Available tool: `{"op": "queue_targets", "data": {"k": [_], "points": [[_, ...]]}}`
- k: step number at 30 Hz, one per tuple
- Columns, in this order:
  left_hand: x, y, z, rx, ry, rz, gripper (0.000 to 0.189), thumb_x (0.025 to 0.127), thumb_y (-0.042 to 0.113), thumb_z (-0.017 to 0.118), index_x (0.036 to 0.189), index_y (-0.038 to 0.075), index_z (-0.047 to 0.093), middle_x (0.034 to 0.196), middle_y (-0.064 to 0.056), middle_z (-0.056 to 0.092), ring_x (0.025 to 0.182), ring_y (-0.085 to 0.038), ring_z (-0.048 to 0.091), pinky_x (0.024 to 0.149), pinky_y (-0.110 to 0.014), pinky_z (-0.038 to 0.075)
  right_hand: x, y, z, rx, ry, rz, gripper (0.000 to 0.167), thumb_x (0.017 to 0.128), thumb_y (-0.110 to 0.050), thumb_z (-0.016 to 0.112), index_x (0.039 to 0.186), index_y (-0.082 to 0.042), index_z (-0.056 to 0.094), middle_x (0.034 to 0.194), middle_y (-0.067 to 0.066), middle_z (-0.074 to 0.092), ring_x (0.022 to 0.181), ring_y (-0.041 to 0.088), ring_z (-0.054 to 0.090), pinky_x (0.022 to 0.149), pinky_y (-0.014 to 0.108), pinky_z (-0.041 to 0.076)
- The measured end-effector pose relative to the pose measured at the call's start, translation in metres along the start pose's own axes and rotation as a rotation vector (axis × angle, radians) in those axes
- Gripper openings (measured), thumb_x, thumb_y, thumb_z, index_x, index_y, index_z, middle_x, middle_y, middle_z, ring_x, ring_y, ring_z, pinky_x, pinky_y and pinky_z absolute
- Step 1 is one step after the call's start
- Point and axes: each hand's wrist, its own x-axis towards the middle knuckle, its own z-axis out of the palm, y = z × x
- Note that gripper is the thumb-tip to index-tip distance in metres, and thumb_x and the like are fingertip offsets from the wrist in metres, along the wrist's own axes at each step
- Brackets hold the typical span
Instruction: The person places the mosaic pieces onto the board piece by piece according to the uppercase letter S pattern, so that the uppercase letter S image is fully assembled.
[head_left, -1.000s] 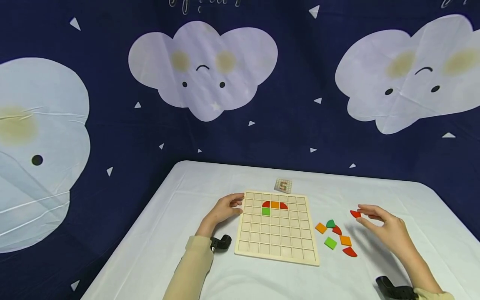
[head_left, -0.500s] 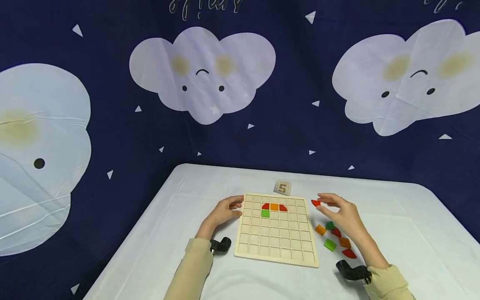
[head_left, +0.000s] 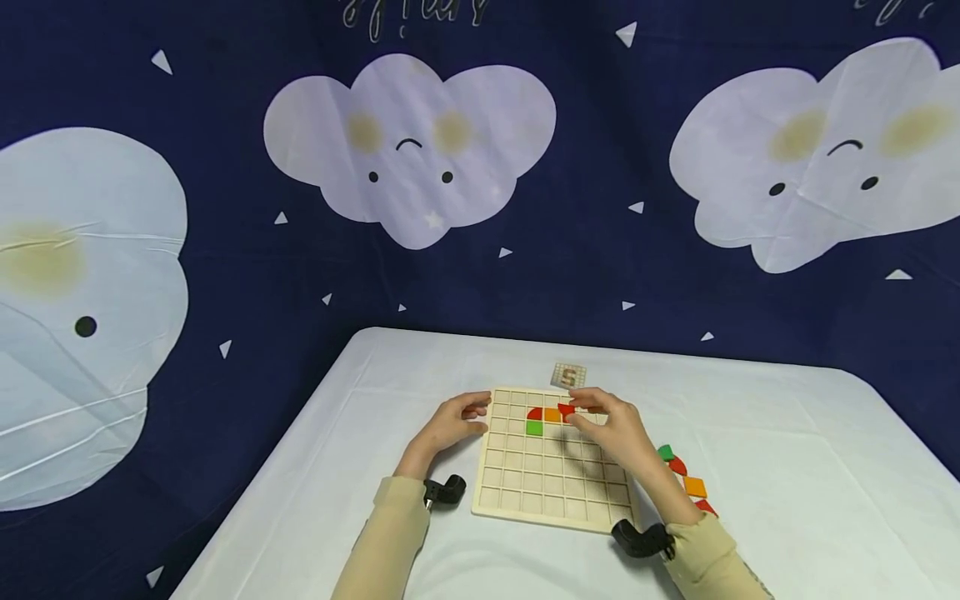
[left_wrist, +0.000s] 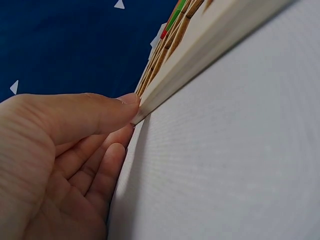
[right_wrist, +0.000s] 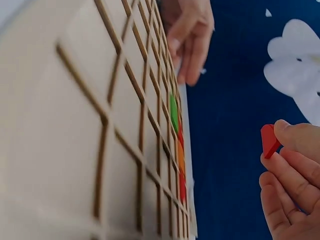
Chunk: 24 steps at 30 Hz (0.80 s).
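From here I can see the right hand (head_left: 617,423) pinching a small red piece (right_wrist: 269,141) between thumb and fingers, held just clear of the grid board (head_left: 525,492), over its far part. The left hand (head_left: 447,422) grasps no piece; its fingers are loosely bent, with the thumb against the board's left edge. Near the held piece, an orange square (head_left: 552,414) sits in the grid between a red corner piece (head_left: 535,414) on the left and another red piece (right_wrist: 182,187) on the right, which the right wrist view shows best. A green square (head_left: 534,428) sits in the cell nearer the person, below the left red one. Just beyond the board's far edge lies a small patterned card (head_left: 568,375). Off to the right, partly hidden by the forearm, are a dark green piece (head_left: 665,452), a loose orange square (head_left: 695,487) and two loose red pieces (head_left: 678,466). Everything rests on a white-covered surface (head_left: 315,442), before a dark blue cloud-printed backdrop (head_left: 450,283).
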Motion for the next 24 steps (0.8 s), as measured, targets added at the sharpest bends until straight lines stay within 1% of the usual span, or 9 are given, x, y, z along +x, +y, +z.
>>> {"op": "queue_targets", "data": {"k": [3, 6, 9, 11, 17, 21, 22, 24], "points": [[0.000, 0.000, 0.001, 0.003, 0.001, 0.003, 0.057, 0.081, -0.002, 0.069, 0.135, 0.000, 0.050, 0.127, -0.012, 0.057, 0.105, -0.022, 0.057, 0.093, -0.034, 0.045, 0.000, -0.004, 0.010, 0.022, -0.027, 0.005, 0.037, 0.083, -0.020, 0.073, 0.117, -0.009, 0.063, 0.101, 0.007, 0.069, 0.094, 0.037, 0.062, 0.079, 0.054, 0.049], [0.001, 0.001, 0.002, 0.001, 0.005, -0.003, 0.057, 0.081, -0.002, 0.069, 0.135, 0.001, 0.051, 0.127, -0.012, 0.057, 0.105, -0.022, 0.057, 0.092, -0.034, 0.045, 0.000, -0.008, 0.018, 0.042, -0.046, 0.034, 0.038, 0.083, -0.020, 0.074, 0.118, -0.010, 0.063, 0.102, 0.007, 0.068, 0.097, 0.037, 0.061, 0.081, 0.054, 0.049], [0.001, 0.001, 0.002, 0.003, 0.008, -0.001, 0.057, 0.080, -0.003, 0.069, 0.134, 0.000, 0.051, 0.127, -0.012, 0.057, 0.104, -0.023, 0.057, 0.092, -0.035, 0.045, 0.000, -0.011, 0.025, 0.052, -0.045, 0.058, 0.039, 0.083, -0.018, 0.074, 0.119, -0.010, 0.063, 0.103, 0.009, 0.068, 0.098, 0.036, 0.060, 0.083, 0.054, 0.048], [0.000, 0.002, 0.001, 0.007, 0.007, -0.011, 0.057, 0.080, -0.003, 0.069, 0.134, 0.001, 0.051, 0.127, -0.011, 0.057, 0.104, -0.021, 0.057, 0.091, -0.034, 0.045, -0.001, -0.013, 0.030, 0.049, -0.034, 0.068, 0.039, 0.082, -0.017, 0.074, 0.119, -0.009, 0.063, 0.102, 0.009, 0.068, 0.099, 0.034, 0.060, 0.084, 0.054, 0.047], [0.000, 0.002, 0.001, 0.016, -0.001, -0.018, 0.058, 0.081, -0.002, 0.069, 0.135, 0.001, 0.050, 0.127, -0.010, 0.057, 0.104, -0.020, 0.056, 0.091, -0.033, 0.045, -0.006, -0.011, 0.045, 0.032, 0.001, 0.052, 0.037, 0.079, -0.010, 0.076, 0.114, -0.005, 0.064, 0.095, 0.003, 0.070, 0.093, 0.028, 0.062, 0.081, 0.046, 0.050], [0.000, 0.002, 0.001, 0.012, 0.000, -0.007, 0.058, 0.081, -0.002, 0.069, 0.135, 0.001, 0.050, 0.127, -0.011, 0.057, 0.104, -0.021, 0.056, 0.091, -0.033, 0.045, -0.012, -0.008, 0.055, 0.053, -0.014, 0.070, 0.036, 0.080, -0.011, 0.076, 0.113, -0.006, 0.065, 0.097, 0.003, 0.068, 0.092, 0.026, 0.062, 0.079, 0.041, 0.052], [0.000, 0.002, 0.001, 0.010, 0.001, -0.003, 0.057, 0.081, -0.001, 0.069, 0.135, 0.001, 0.050, 0.127, -0.010, 0.057, 0.104, -0.020, 0.056, 0.091, -0.032, 0.045, -0.013, -0.007, 0.057, 0.058, -0.016, 0.076, 0.035, 0.079, -0.011, 0.076, 0.112, -0.006, 0.065, 0.097, 0.003, 0.067, 0.092, 0.025, 0.062, 0.079, 0.041, 0.052], [-0.005, 0.014, -0.001, -0.016, -0.002, 0.007, 0.056, 0.081, -0.004, 0.068, 0.135, -0.003, 0.049, 0.127, -0.015, 0.056, 0.105, -0.026, 0.056, 0.093, -0.036, 0.045, -0.015, -0.004, 0.062, 0.057, -0.023, 0.075, 0.034, 0.079, -0.012, 0.076, 0.111, -0.007, 0.066, 0.097, 0.002, 0.067, 0.092, 0.022, 0.062, 0.078, 0.038, 0.052]]}}
